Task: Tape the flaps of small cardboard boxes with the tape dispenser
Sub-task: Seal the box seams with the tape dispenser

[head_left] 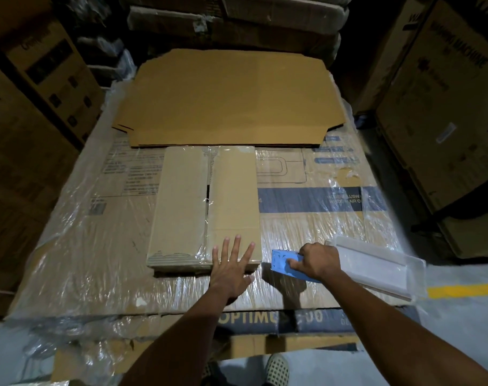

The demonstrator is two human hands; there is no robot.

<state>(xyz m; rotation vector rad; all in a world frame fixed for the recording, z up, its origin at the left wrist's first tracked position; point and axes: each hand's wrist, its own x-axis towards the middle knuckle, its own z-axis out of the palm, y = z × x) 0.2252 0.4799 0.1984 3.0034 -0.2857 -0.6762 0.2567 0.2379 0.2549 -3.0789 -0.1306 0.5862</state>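
left fingers (238,246) press the cardboard box (204,207); right hand (318,260) grips tape dispenser (286,263).

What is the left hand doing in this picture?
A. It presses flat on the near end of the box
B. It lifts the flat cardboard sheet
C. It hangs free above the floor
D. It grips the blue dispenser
A: the left hand lies with spread straight fingers on the box, while the right hand holds the dispenser.

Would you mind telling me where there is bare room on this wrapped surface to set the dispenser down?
Free patches: left of the small box, out to the surface's left edge, and right of it, between the box and the white tray. Crowded: the far end under the flat cardboard sheet, and the near edge around both hands, left and right holding the dispenser.
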